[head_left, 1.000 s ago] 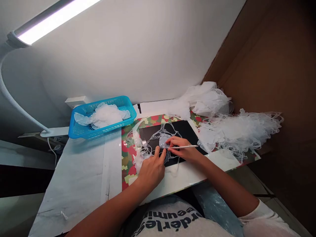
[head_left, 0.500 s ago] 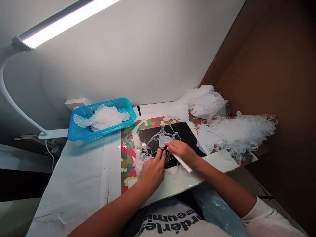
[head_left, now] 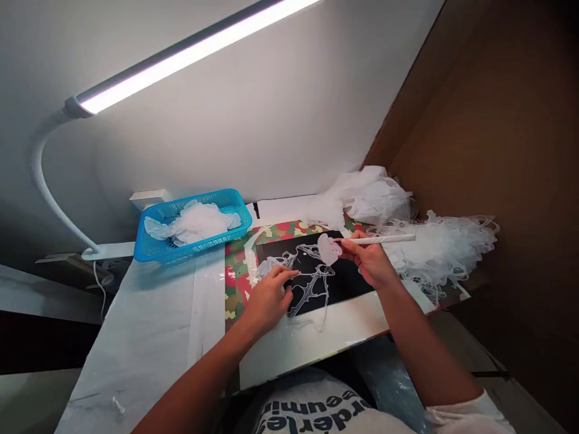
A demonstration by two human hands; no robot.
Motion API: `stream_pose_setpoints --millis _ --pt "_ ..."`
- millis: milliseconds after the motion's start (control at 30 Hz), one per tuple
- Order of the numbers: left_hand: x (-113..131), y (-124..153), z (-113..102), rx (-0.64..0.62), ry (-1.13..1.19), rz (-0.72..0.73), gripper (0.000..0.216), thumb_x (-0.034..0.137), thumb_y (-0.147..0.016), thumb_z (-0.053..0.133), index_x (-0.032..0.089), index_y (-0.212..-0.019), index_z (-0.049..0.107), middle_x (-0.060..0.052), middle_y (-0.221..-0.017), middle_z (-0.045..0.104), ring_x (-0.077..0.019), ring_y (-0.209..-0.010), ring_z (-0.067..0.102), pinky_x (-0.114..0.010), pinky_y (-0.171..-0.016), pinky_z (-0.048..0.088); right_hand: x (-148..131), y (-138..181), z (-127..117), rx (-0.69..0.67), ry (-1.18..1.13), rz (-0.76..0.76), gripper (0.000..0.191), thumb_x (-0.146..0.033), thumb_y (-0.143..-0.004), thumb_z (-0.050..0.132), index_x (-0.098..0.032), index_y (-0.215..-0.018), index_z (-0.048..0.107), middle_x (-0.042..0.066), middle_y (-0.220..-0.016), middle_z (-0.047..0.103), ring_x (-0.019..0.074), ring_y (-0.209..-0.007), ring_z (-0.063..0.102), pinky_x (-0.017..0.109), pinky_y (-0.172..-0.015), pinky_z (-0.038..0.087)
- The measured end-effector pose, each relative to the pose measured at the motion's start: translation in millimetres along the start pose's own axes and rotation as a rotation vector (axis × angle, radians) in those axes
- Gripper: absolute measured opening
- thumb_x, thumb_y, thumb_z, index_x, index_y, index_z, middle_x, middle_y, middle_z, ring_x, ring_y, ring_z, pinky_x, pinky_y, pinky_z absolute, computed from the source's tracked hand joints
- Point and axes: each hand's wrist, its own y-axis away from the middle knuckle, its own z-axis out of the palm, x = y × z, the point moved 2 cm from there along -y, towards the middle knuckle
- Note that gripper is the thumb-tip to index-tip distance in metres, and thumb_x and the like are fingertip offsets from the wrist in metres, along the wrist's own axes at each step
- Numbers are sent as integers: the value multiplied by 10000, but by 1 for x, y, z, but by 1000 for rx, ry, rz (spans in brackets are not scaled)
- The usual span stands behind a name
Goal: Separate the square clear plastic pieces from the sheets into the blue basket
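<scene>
1. R hand (head_left: 368, 262): closed grip, thumb + fingers pinching a small clear piece (head_left: 329, 248). Same hand also holds a thin white stick (head_left: 384, 239), pointing off to the right.
2. The clear piece is held up just over the back edge of the black mat (head_left: 348, 280), w/ thin strands running from it down to the mat.
3. L hand (head_left: 266, 298): not gripping anything, fingers stretched out, tips pressing the tangle of clear strands (head_left: 312, 286) onto the mat's left part.
4. The mat lies on a camo-print board (head_left: 235, 271), on a white-covered table (head_left: 149, 325).
5. Blue basket (head_left: 199, 244) w/ white bits is back left. Fluffy scrap piles (head_left: 443, 250) sit right of the mat, lamp (head_left: 194, 51) overhead.
</scene>
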Motion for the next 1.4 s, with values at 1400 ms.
stream_pose_setpoints --millis 1400 --pt "6 16 -23 -288 1029 -414 391 326 -669 839 152 -961 647 -48 -854 709 -141 -742 627 -243 -684 450 16 62 58 -327 -95 -44 210 -382 -879 621 -214 -782 540 45 -994 678 176 -863 643 346 -834 527"
